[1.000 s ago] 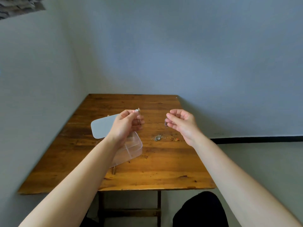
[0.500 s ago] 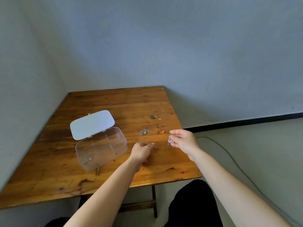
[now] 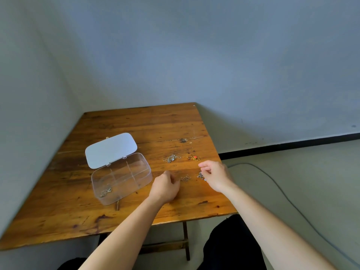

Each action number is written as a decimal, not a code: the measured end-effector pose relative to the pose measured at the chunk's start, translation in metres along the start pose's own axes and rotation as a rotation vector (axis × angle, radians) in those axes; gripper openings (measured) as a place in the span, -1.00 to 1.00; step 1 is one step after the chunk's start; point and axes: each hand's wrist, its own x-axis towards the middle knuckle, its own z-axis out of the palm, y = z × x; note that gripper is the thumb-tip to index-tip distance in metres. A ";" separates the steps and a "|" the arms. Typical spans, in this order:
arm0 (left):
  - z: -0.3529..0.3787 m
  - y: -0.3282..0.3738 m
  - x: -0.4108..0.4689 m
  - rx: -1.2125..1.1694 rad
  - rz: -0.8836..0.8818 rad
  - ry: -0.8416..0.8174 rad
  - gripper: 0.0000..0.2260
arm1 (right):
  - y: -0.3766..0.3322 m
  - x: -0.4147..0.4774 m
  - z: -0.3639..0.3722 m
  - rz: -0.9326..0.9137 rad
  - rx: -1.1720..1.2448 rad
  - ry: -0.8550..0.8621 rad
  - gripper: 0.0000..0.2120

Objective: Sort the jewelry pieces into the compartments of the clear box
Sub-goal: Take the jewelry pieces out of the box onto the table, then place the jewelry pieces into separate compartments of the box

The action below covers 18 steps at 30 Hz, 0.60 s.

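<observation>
The clear box point(image 3: 136, 185) stands open on the wooden table point(image 3: 64, 211), its white lid point(image 3: 111, 150) tipped back. One silver piece point(image 3: 106, 192) lies in its near-left compartment. A silver chain point(image 3: 171, 158) and a gold-and-red piece point(image 3: 191, 157) lie on the table to the right of the box. My left hand point(image 3: 165, 187) rests on the table with fingers curled, their tips beside a small thin chain point(image 3: 184, 178). My right hand point(image 3: 216, 175) pinches a small silver piece point(image 3: 200, 175) just above the tabletop.
A small dark item point(image 3: 183, 140) lies farther back on the table. The table's right edge runs just past my right hand. A grey cable point(image 3: 272, 184) trails over the floor on the right. Walls close in behind and left of the table.
Both hands have dropped from chest height to the tabletop right of the box. The view has swung left and down. A silver piece now shows inside the box.
</observation>
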 end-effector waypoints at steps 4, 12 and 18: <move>-0.022 -0.012 -0.010 0.065 0.162 0.116 -0.82 | -0.012 -0.002 0.000 -0.042 -0.084 0.045 -0.75; -0.098 -0.072 -0.036 0.157 0.255 0.505 -0.81 | -0.073 -0.008 0.041 -0.184 -0.034 -0.033 -0.76; -0.128 -0.149 -0.046 0.034 -0.073 0.626 -0.69 | -0.135 -0.017 0.088 -0.408 -0.065 -0.222 -0.71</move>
